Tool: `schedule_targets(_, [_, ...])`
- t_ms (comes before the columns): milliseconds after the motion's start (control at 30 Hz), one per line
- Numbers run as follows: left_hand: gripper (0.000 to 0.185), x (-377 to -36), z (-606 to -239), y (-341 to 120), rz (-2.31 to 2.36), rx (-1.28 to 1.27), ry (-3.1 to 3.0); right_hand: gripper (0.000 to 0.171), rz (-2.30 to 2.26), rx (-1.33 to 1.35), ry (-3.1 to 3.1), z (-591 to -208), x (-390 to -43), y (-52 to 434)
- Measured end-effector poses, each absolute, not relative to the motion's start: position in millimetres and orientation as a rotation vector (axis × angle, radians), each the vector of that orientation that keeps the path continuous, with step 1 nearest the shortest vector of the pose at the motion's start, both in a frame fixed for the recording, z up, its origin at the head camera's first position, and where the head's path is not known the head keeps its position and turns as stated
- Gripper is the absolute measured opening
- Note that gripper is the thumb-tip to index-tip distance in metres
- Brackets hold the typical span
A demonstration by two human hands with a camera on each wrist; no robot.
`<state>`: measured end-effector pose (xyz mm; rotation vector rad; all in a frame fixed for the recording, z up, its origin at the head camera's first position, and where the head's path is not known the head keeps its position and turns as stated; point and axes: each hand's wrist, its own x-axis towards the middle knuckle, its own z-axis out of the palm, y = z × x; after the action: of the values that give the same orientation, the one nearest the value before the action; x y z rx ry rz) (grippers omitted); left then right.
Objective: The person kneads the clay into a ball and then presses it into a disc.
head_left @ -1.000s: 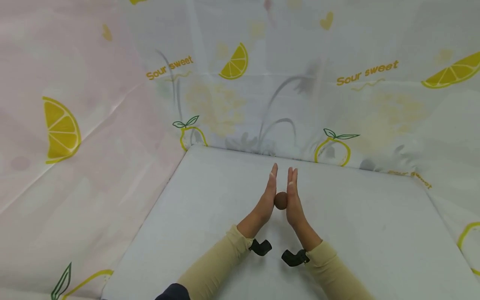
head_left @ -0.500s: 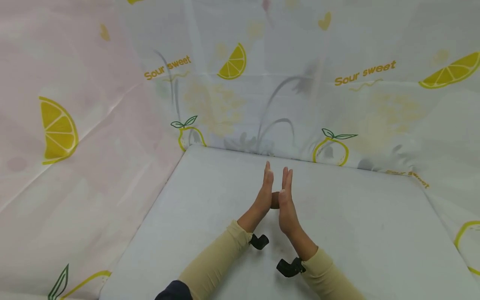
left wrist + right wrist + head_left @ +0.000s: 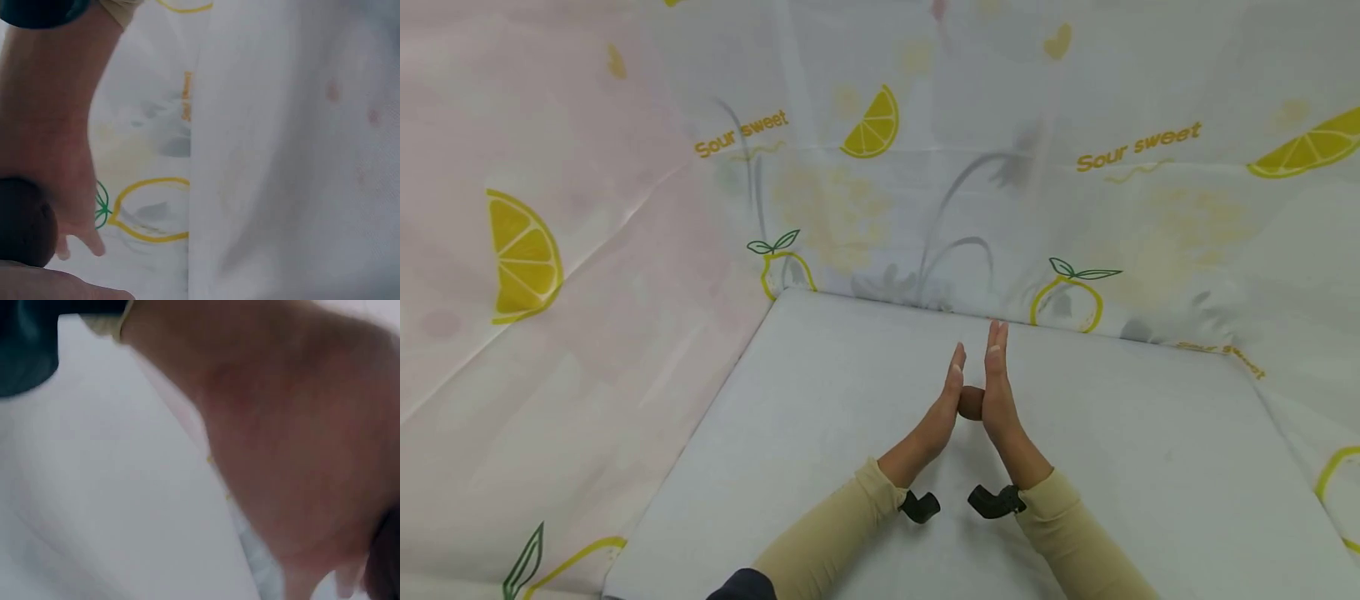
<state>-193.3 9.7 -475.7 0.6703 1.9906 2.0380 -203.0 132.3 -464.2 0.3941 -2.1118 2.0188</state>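
A small brown ball (image 3: 971,402) sits between my two palms above the white tabletop. My left hand (image 3: 938,417) presses against its left side, fingers straight and pointing forward. From the other side my right hand (image 3: 1002,400) faces it, also with straight fingers, its tips reaching a little farther forward than the left ones. In the left wrist view the dark ball (image 3: 25,222) lies against the right palm (image 3: 53,162), above the edge of the left hand (image 3: 56,284). Only a slice of the ball (image 3: 386,559) shows in the right wrist view, beside the left hand (image 3: 300,444).
The white tabletop (image 3: 820,375) spreads around both hands. Behind it and to the left hangs a pale sheet (image 3: 910,208) printed with lemons and lettering. A black wrist camera (image 3: 920,506) hangs at the left cuff, and another black camera (image 3: 995,502) at the right cuff.
Both hands shifted slightly left, then back right, with the ball between them. Since half a second ago the right hand has slid forward and the left hand back.
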Motion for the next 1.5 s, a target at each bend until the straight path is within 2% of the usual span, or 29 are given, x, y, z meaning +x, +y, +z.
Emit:
schedule_targets(267, [0.096,-199.0,-458.8,6.8,2.12,0.753,1.966,0.065,2.077,0.332,-2.166,-480.1,-201.9,135.9])
schedule_targets(533, [0.083,-211.8,-450.7,4.4,2.16,0.609,2.04,0.06,2.04,0.43,-2.163,-498.3,-182.4,117.6])
schedule_targets(833, [0.078,-220.2,-459.1,2.7,2.09,0.459,2.121,0.06,1.898,0.539,-2.137,-484.7,-167.1,104.2])
schedule_targets(1100, [0.071,-209.2,-471.4,4.4,2.066,0.508,2.053,0.061,1.864,0.544,-2.086,-466.1,-181.8,111.7])
schedule_targets(1300, [0.079,-203.0,-476.9,3.7,2.056,0.538,2.026,0.072,1.959,0.483,-2.065,-462.0,-198.0,119.1])
schedule_targets(1500, [0.092,-197.9,-467.0,0.7,2.059,0.712,1.996,0.065,2.011,0.37,-2.133,-472.7,-209.1,127.2])
